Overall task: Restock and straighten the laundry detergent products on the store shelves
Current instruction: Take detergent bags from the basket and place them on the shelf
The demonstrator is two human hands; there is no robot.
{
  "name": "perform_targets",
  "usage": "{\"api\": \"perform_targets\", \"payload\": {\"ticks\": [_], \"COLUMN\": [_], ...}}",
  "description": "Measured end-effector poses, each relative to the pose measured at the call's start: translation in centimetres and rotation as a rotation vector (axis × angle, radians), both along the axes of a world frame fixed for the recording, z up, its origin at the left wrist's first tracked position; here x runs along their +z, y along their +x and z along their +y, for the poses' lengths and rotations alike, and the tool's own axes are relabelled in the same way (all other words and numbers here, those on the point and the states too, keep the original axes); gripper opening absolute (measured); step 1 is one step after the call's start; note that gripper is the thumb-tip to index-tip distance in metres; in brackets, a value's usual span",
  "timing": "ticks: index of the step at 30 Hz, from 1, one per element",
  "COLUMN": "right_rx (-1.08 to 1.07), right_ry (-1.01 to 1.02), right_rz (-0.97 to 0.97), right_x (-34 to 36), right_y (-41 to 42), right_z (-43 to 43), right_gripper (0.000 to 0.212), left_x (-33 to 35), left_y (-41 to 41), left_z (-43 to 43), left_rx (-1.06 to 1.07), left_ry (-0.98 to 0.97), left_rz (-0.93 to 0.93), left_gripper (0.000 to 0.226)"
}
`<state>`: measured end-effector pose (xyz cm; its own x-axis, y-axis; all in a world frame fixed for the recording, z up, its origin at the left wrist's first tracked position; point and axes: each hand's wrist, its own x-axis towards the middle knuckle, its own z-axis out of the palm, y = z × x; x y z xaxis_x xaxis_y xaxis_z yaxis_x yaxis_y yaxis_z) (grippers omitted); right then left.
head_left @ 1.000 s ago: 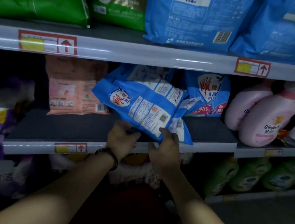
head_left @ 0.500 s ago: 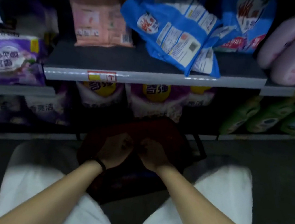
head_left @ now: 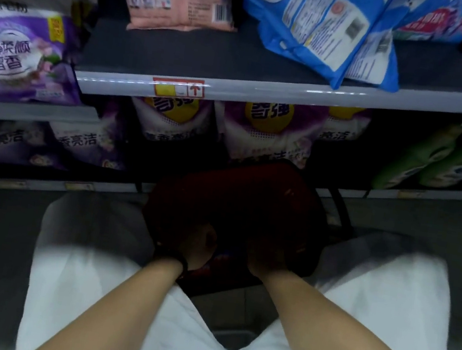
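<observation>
The left hand (head_left: 198,249) and right hand (head_left: 267,258) sit close together inside the dark red basket (head_left: 250,195). Shadow hides their fingers, so any grip cannot be told. The blue detergent bags (head_left: 312,29) lie tilted on the shelf (head_left: 294,92) above.

The left forearm (head_left: 116,307) and right forearm (head_left: 322,321), both bare, reach forward and down, drawing closer toward the wrists. The left hand (head_left: 196,247) and right hand (head_left: 267,258) sit side by side, near but apart, fingers lost in shadow. A dark band (head_left: 175,259) circles the left wrist.
</observation>
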<state>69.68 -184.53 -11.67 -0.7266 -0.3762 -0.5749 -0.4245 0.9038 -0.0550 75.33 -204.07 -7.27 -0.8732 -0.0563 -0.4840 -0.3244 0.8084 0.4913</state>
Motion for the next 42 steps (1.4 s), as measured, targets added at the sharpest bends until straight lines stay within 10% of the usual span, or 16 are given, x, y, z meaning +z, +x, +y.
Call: {"api": "perform_targets", "payload": {"ticks": [8, 15, 23, 28, 42], "right_rx": [0.198, 0.113, 0.087, 0.084, 0.152], "right_ry": [0.014, -0.193, -0.354, -0.363, -0.818], "right_rz": [0.051, 0.009, 0.013, 0.105, 0.568], "right_x": [-1.1, 4.1, 13.5, 19.5, 40.4], "right_y": [-0.7, -3.1, -4.1, -4.7, -6.5], "right_z": [1.1, -1.7, 2.3, 5.4, 10.4], "right_gripper": [0.045, 0.029, 0.020, 0.022, 0.019], "left_x": [-0.9, -0.4, 4.1, 5.2, 14.8], "left_y": [-1.1, -0.5, -0.2, 0.9, -2.5], "left_z": [-0.8, -1.1, -0.6, -1.5, 2.4], "left_rx": [0.049, 0.087, 0.289, 0.563, 0.240], "left_ry": [0.028, 0.071, -0.010, 0.258, 0.767], "left_rz": [-0.093, -0.073, 0.378, 0.509, 0.434], "left_gripper": [0.016, 0.085, 0.066, 0.113, 0.065]}}
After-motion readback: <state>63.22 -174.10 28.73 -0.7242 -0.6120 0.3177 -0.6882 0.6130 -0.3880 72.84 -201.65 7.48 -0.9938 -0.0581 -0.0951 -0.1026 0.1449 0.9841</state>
